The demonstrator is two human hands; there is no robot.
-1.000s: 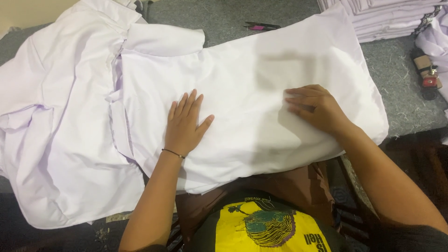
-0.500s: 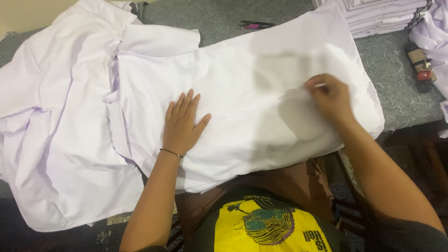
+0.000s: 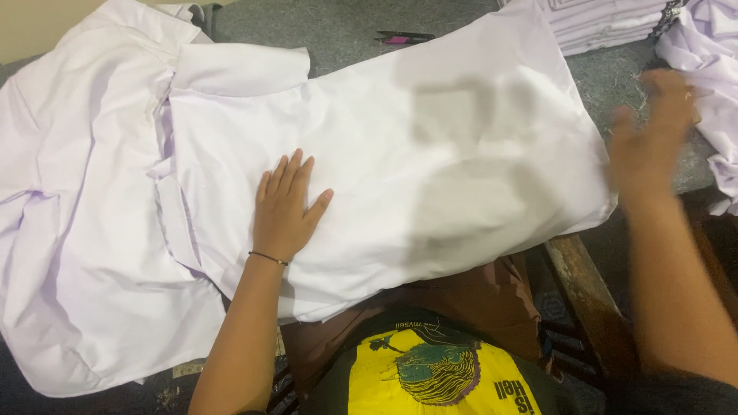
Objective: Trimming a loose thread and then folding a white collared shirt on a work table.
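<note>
A white shirt (image 3: 430,146) lies spread flat on a grey felt table (image 3: 338,31), its lower edge hanging over the front edge toward me. My left hand (image 3: 286,204) presses flat on the shirt's middle-left, fingers spread, a thin black band on the wrist. My right hand (image 3: 652,138) is blurred in motion, lifted off the cloth just past the shirt's right edge, fingers apart and holding nothing. More white fabric (image 3: 77,230) is bunched at the left, joined to the shirt.
Small scissors with a pink handle (image 3: 403,37) lie at the table's far edge. A stack of folded white garments (image 3: 607,23) sits at the back right. Loose white cloth (image 3: 711,84) lies at the far right. The table's wooden edge (image 3: 584,284) shows below.
My right hand has swept rightward across the shirt and off its right edge, now raised above the table. My left hand has stayed in place.
</note>
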